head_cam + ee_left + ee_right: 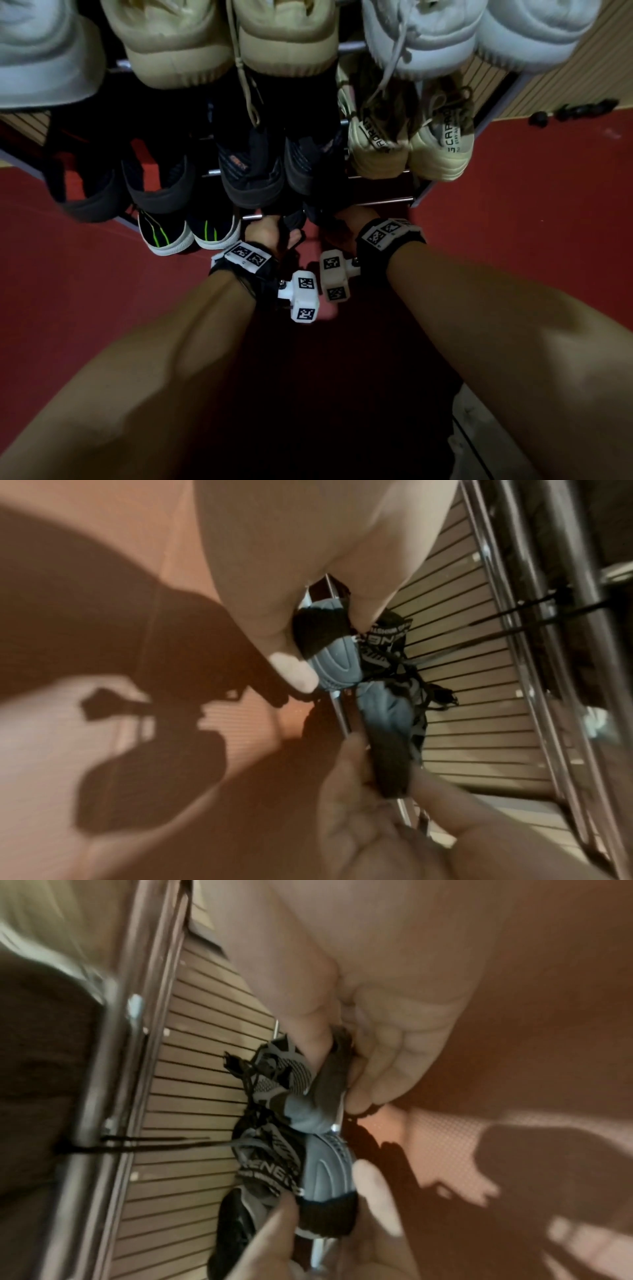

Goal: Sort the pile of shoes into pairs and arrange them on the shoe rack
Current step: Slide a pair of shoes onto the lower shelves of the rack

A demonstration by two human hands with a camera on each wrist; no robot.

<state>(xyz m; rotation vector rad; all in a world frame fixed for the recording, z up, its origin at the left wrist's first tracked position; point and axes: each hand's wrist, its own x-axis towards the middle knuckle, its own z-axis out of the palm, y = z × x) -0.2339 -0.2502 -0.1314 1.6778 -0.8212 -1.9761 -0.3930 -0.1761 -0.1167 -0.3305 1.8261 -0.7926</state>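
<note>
Shoe rack (376, 199), metal rails, several tiers, stands on red floor (513, 222) against a slatted tan wall (479, 723)

Top tier, head view: grey-white sneakers (424, 37) at right end, beige sneakers (284, 37) at middle, another pale shoe at left edge of frame. Next tier down: cream lace-up pair (411, 147) at right end, dark knit pair (253, 171) at middle, dark shoes at left, too dim to name. Below these, a black pair with green stripes (191, 233), heels outward, left of the hands

Both hands reach to the lowest rail, close together. Left hand (270, 233): thumb and fingers pinch the heel of a black-and-grey sneaker (387, 739). Right hand (342, 229): grips the heel of the matching sneaker (325, 1188). The two shoes lie side by side, touching, toes toward the wall, heels at the front rail; loose black laces trail from them

Marker-tagged wrist cameras (303, 298) on both forearms
</note>
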